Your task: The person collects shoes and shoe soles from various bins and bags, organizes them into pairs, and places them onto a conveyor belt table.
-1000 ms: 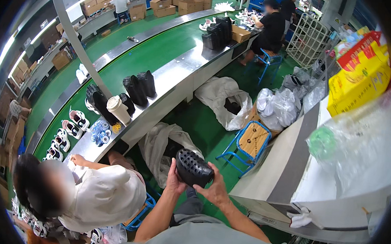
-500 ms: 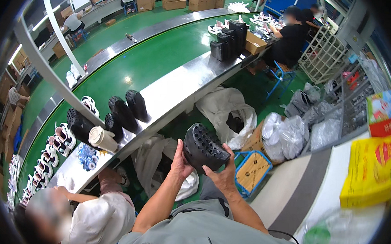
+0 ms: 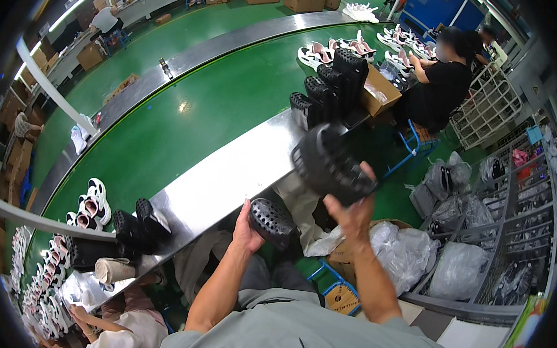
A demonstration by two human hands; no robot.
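- A long steel worktop [image 3: 228, 171] runs beside a curved green conveyor belt [image 3: 187, 106]; black perforated shoes [image 3: 144, 220] and white-and-pink sandals [image 3: 91, 202] stand along its lower left stretch, and more black shoes are stacked at its far end next to a brown cardboard box [image 3: 383, 94].
- A person in black [image 3: 440, 88] sits at the far end; clear plastic bags [image 3: 406, 253] fill the space to the right, near a wire rack [image 3: 522, 206].
- The left hand [image 3: 245, 230] has its grip closed round a black perforated rubber clog [image 3: 273, 223], low, just under the worktop's edge.
- The right hand [image 3: 352, 212] grips a second black clog [image 3: 329, 164] from below, fingers curled on it, raised higher and blurred.
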